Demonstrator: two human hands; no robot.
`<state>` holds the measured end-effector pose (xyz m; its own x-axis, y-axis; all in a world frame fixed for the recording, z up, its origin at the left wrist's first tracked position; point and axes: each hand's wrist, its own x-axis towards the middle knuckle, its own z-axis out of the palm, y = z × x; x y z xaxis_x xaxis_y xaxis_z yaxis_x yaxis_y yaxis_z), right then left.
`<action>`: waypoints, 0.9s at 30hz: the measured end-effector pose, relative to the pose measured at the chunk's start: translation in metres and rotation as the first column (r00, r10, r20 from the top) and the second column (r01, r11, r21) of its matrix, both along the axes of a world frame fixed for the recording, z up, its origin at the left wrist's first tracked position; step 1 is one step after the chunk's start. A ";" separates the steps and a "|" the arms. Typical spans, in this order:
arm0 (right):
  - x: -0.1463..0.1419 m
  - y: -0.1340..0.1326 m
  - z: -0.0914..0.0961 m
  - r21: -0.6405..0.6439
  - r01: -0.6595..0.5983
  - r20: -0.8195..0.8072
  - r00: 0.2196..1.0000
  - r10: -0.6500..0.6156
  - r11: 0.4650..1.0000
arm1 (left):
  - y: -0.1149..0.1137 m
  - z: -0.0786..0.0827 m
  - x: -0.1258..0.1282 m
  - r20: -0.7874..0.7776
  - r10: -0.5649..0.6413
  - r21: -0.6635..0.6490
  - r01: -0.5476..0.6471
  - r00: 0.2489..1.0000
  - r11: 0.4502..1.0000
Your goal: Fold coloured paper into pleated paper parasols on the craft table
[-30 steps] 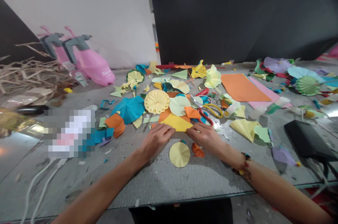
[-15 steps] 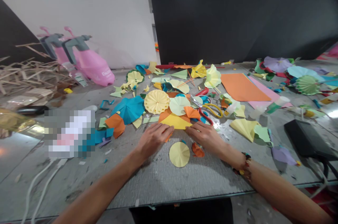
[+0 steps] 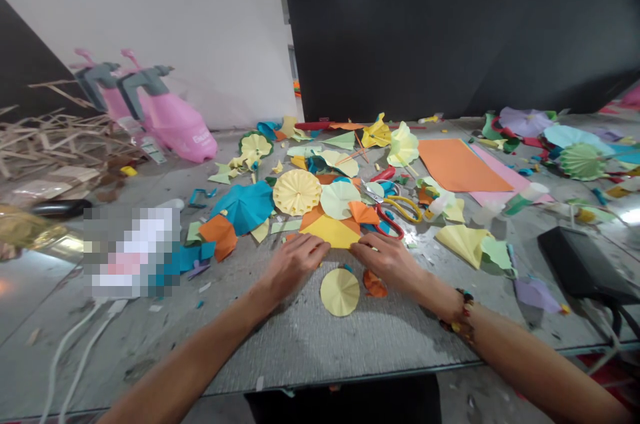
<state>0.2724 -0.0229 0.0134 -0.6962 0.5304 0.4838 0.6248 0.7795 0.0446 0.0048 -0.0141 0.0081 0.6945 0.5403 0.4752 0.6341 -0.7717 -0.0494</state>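
Observation:
A folded piece of yellow paper (image 3: pixel 331 232) lies between my two hands near the middle of the table. My left hand (image 3: pixel 300 261) pinches its left end, and my right hand (image 3: pixel 384 256) pinches its right end; both sets of fingers are closed. Just in front of me is a pale yellow creased paper circle (image 3: pixel 340 292), with a small orange folded paper piece (image 3: pixel 375 283) beside it. Beyond the yellow paper sit a cream pleated disc (image 3: pixel 297 192), a pale green paper circle (image 3: pixel 341 200) and orange paper. Red-handled scissors (image 3: pixel 390 221) lie behind my right hand.
Pink spray bottles (image 3: pixel 177 124) and wooden stick frames (image 3: pixel 55 137) stand at the left. A blue paper circle (image 3: pixel 245 205) and several scraps lie near my left hand. Orange sheets (image 3: pixel 463 164) are at the back right, a black box (image 3: pixel 580 264) at the right edge.
The yellow paper has tilted and shifted slightly toward me, showing more of its face. Both hands keep hold of its ends and have moved only a little.

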 end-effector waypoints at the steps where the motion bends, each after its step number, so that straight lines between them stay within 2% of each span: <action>1: 0.000 0.000 0.000 -0.004 -0.001 0.002 1.000 0.001 1.000 | 0.000 0.000 0.000 0.000 0.000 0.000 0.000 1.000 1.000; 9: -0.002 0.001 -0.002 0.004 0.018 0.020 1.000 -0.019 1.000 | 0.001 -0.002 0.004 -0.015 -0.026 0.085 0.027 1.000 0.996; 12: -0.004 0.001 -0.004 0.000 -0.011 0.014 1.000 0.011 1.000 | 0.001 -0.005 0.008 -0.022 -0.054 0.078 0.056 0.998 0.995; 20: -0.002 0.002 -0.006 -0.027 -0.012 0.039 0.999 0.013 1.000 | 0.001 -0.003 0.006 -0.061 -0.031 0.034 0.033 0.998 0.999; 27: 0.000 0.006 -0.011 -0.013 0.019 0.043 0.999 -0.019 1.000 | 0.001 -0.005 0.007 -0.001 -0.026 0.072 0.026 1.000 0.997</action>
